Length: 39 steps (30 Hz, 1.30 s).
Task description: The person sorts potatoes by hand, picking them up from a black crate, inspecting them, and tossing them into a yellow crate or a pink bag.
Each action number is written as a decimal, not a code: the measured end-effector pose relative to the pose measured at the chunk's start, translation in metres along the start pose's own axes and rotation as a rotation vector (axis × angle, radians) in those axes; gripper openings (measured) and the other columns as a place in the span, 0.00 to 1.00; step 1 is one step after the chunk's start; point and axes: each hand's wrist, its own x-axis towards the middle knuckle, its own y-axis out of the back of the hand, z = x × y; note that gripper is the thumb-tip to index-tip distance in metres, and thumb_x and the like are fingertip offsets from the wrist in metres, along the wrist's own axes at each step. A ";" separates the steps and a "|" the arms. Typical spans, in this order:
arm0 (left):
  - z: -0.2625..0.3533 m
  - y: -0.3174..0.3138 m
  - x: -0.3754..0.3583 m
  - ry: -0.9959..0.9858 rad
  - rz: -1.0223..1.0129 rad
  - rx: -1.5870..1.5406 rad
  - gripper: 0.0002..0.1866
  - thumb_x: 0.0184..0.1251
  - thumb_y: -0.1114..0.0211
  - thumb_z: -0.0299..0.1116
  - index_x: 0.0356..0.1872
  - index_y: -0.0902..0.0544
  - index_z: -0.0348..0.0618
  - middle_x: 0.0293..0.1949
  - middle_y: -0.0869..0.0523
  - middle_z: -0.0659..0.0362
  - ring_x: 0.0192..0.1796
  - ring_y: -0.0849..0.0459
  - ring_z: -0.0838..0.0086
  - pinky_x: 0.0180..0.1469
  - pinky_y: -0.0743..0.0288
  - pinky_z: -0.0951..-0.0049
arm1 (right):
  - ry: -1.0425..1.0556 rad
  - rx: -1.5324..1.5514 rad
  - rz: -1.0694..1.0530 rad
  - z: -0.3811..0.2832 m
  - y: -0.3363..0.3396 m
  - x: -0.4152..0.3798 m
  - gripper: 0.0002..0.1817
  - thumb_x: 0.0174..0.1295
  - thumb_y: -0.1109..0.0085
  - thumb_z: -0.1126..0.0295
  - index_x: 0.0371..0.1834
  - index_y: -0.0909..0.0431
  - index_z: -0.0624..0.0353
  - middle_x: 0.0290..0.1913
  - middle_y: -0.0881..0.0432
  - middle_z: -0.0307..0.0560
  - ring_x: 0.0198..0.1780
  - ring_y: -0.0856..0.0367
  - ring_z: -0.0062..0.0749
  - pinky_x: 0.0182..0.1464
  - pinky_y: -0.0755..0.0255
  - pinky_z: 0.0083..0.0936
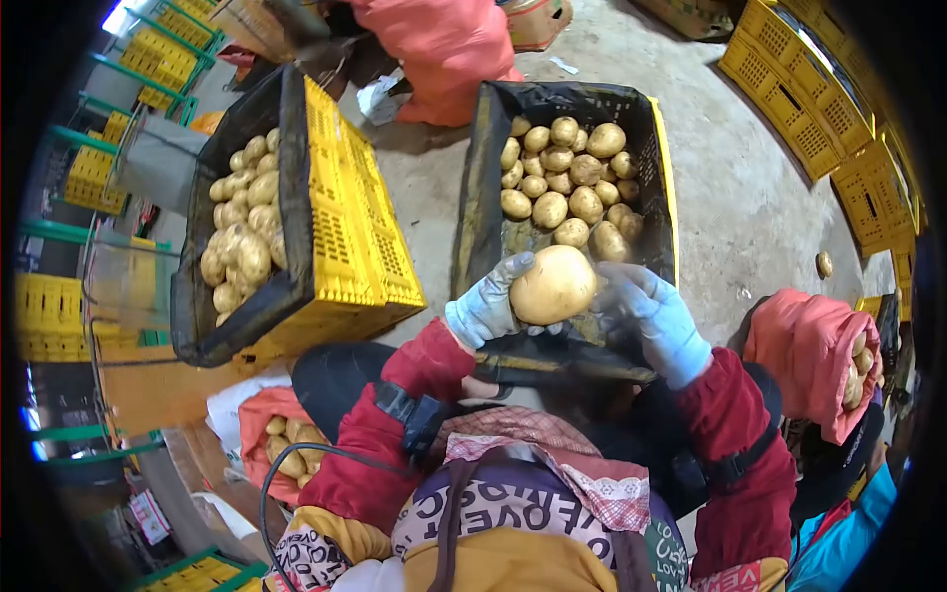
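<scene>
A large pale potato [553, 284] rests in my left hand [490, 303], whose gloved fingers wrap round its left side and underside. Just to the right of it is my right hand [655, 318], also in a light blue glove with dark, soiled fingertips. Its fingers are smeared by motion beside the potato. Both hands are over the near part of a black-lined crate [473, 187], where loose potatoes [584, 204] of mixed size lie toward the far end.
On the left, a yellow crate [340, 212] with black lining holds larger potatoes [242, 252]. Red sacks of potatoes stand at my left [271, 414] and right [789, 340]. A full red sack [444, 59] is beyond. Yellow crates [789, 99] line the right, near a stray potato [824, 264].
</scene>
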 end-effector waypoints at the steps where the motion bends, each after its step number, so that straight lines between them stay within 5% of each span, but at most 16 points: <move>1: -0.001 0.006 -0.013 0.009 -0.050 0.144 0.41 0.57 0.40 0.64 0.61 0.30 0.38 0.46 0.17 0.46 0.37 0.13 0.60 0.26 0.19 0.73 | -0.036 -0.015 -0.066 0.002 -0.006 0.001 0.23 0.67 0.45 0.58 0.61 0.30 0.58 0.37 0.20 0.41 0.30 0.23 0.19 0.33 0.27 0.16; 5: 0.003 -0.025 -0.069 0.060 0.145 0.436 0.38 0.64 0.51 0.67 0.57 0.26 0.40 0.37 0.14 0.53 0.24 0.16 0.72 0.24 0.25 0.81 | -0.099 -0.177 -0.274 0.014 -0.033 -0.001 0.26 0.64 0.41 0.55 0.60 0.30 0.59 0.37 0.20 0.40 0.30 0.22 0.20 0.32 0.26 0.17; 6: 0.004 -0.032 -0.081 0.028 0.139 0.540 0.41 0.64 0.59 0.71 0.55 0.25 0.40 0.37 0.15 0.55 0.24 0.18 0.76 0.23 0.28 0.83 | -0.140 -0.080 -0.300 0.028 -0.033 0.000 0.29 0.62 0.38 0.56 0.61 0.32 0.60 0.40 0.20 0.41 0.32 0.20 0.21 0.33 0.25 0.18; 9: -0.005 -0.021 -0.094 -0.104 0.086 0.444 0.45 0.62 0.62 0.75 0.56 0.25 0.40 0.38 0.15 0.55 0.31 0.17 0.76 0.28 0.25 0.82 | -0.237 0.083 -0.345 0.037 -0.039 -0.009 0.30 0.61 0.37 0.58 0.63 0.35 0.60 0.44 0.20 0.43 0.33 0.20 0.21 0.35 0.24 0.19; 14: -0.010 0.006 -0.106 -0.215 -0.151 0.196 0.42 0.66 0.54 0.67 0.66 0.36 0.38 0.57 0.24 0.53 0.46 0.18 0.73 0.41 0.22 0.74 | -0.124 0.305 -0.374 0.059 -0.042 -0.010 0.30 0.60 0.36 0.63 0.63 0.36 0.59 0.50 0.21 0.46 0.38 0.19 0.26 0.38 0.24 0.23; 18: -0.023 0.008 -0.104 -0.304 -0.096 0.199 0.39 0.67 0.47 0.61 0.69 0.40 0.42 0.55 0.23 0.53 0.46 0.18 0.73 0.40 0.22 0.75 | -0.038 0.402 -0.376 0.059 -0.043 -0.009 0.31 0.59 0.36 0.64 0.63 0.36 0.60 0.54 0.23 0.46 0.46 0.21 0.27 0.42 0.24 0.24; 21: -0.013 -0.009 -0.112 -0.160 -0.116 0.368 0.38 0.66 0.40 0.53 0.71 0.43 0.46 0.54 0.22 0.53 0.46 0.18 0.74 0.40 0.22 0.76 | 0.017 0.291 -0.307 0.052 -0.046 -0.013 0.31 0.58 0.35 0.66 0.64 0.35 0.61 0.56 0.24 0.46 0.51 0.23 0.27 0.48 0.26 0.24; 23: -0.003 -0.016 -0.117 0.234 0.042 0.678 0.37 0.68 0.39 0.48 0.72 0.45 0.48 0.53 0.22 0.54 0.45 0.18 0.74 0.43 0.22 0.78 | 0.058 0.188 -0.230 0.054 -0.047 -0.014 0.32 0.57 0.35 0.67 0.65 0.36 0.61 0.58 0.25 0.45 0.54 0.24 0.27 0.51 0.27 0.25; 25: -0.010 -0.005 -0.110 0.184 0.011 0.452 0.39 0.65 0.36 0.43 0.72 0.47 0.48 0.56 0.24 0.54 0.50 0.20 0.73 0.46 0.22 0.77 | 0.405 -0.127 -0.234 0.063 -0.045 -0.013 0.37 0.53 0.32 0.72 0.66 0.38 0.63 0.61 0.28 0.46 0.59 0.28 0.29 0.60 0.31 0.27; 27: -0.016 -0.007 -0.104 -0.253 -0.051 0.443 0.44 0.60 0.31 0.36 0.73 0.50 0.48 0.61 0.28 0.53 0.56 0.22 0.71 0.48 0.22 0.76 | 0.408 -0.196 -0.240 0.063 -0.042 -0.009 0.43 0.49 0.30 0.76 0.69 0.42 0.64 0.62 0.30 0.48 0.62 0.31 0.31 0.65 0.36 0.29; 29: -0.014 -0.006 -0.100 -0.290 -0.052 0.485 0.51 0.52 0.28 0.28 0.73 0.53 0.48 0.65 0.33 0.52 0.63 0.28 0.67 0.58 0.27 0.70 | 0.454 -0.109 -0.183 0.060 -0.049 -0.007 0.46 0.47 0.30 0.79 0.71 0.45 0.63 0.63 0.30 0.48 0.63 0.31 0.32 0.65 0.35 0.29; 31: -0.018 -0.004 -0.094 -0.567 -0.136 0.587 0.55 0.48 0.26 0.24 0.74 0.54 0.48 0.67 0.35 0.53 0.68 0.35 0.66 0.67 0.37 0.65 | 0.313 0.004 -0.178 0.053 -0.051 -0.010 0.48 0.47 0.30 0.81 0.72 0.48 0.62 0.62 0.30 0.48 0.62 0.30 0.33 0.64 0.35 0.30; 33: -0.020 -0.003 -0.091 -0.556 -0.100 0.586 0.57 0.45 0.25 0.23 0.74 0.56 0.49 0.68 0.37 0.53 0.69 0.36 0.65 0.68 0.39 0.65 | 0.054 0.159 -0.315 0.048 -0.049 -0.011 0.48 0.46 0.30 0.82 0.71 0.48 0.63 0.62 0.30 0.47 0.61 0.29 0.32 0.64 0.35 0.29; 39: -0.024 -0.007 -0.088 -0.502 -0.051 0.496 0.59 0.44 0.26 0.23 0.75 0.58 0.51 0.68 0.38 0.53 0.70 0.37 0.64 0.68 0.39 0.65 | 0.117 0.122 -0.229 0.047 -0.050 -0.011 0.44 0.46 0.30 0.81 0.69 0.42 0.63 0.63 0.30 0.47 0.61 0.29 0.29 0.65 0.36 0.29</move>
